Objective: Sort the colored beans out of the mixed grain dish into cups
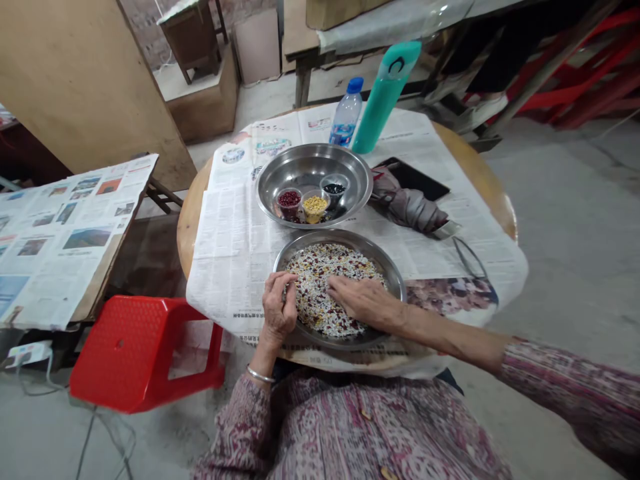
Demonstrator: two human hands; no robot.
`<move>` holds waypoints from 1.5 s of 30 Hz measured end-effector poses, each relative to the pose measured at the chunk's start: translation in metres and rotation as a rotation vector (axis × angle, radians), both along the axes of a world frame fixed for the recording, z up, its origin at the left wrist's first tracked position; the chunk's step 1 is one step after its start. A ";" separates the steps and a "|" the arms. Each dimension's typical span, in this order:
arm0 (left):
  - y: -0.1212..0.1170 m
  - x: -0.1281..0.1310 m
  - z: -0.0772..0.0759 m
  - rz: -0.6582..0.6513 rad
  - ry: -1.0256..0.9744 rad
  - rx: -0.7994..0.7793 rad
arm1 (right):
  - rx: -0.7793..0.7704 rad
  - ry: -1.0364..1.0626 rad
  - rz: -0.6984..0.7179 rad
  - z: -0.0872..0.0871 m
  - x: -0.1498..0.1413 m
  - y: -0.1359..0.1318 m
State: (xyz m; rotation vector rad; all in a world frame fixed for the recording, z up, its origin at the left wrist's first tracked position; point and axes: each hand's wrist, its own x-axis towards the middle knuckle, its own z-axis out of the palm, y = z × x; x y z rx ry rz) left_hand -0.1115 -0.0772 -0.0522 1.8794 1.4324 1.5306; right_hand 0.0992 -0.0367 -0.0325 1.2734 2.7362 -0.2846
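A steel plate [345, 241] rests at the near side of the table, heaped with mixed white, red and dark beans [325, 287]. My left hand [279, 310] hangs over the plate's near left rim with its fingers curled together, and whatever lies inside them is hidden. My right hand [363, 301] lies flat on the beans, fingers apart. Behind the plate stands a larger steel bowl [314, 157] holding a cup of red beans [289, 202], a cup of yellow grains [315, 207] and a cup of black seeds [334, 190].
Newspaper covers the round wooden table [480, 173]. On it are a water bottle [346, 113], a teal flask [385, 97], a folded grey umbrella [407, 207], a black phone [415, 179] and glasses [470, 259]. A red plastic stool [145, 353] stands at left, beside a newspaper-covered table [70, 233].
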 end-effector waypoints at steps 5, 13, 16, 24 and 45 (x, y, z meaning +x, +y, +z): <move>0.001 0.001 0.003 0.012 0.027 0.004 | 0.035 0.231 0.207 -0.008 -0.032 -0.013; 0.000 0.000 0.003 0.014 0.042 0.016 | 0.193 0.173 0.110 0.005 -0.044 0.041; 0.000 0.000 0.002 0.007 0.036 0.007 | 0.257 0.127 0.007 0.005 -0.023 0.048; -0.001 0.001 -0.001 0.017 0.020 -0.006 | 0.144 0.310 0.131 -0.016 0.001 0.004; 0.000 0.001 0.001 0.019 0.015 0.000 | 0.324 0.487 -0.255 0.070 -0.020 0.104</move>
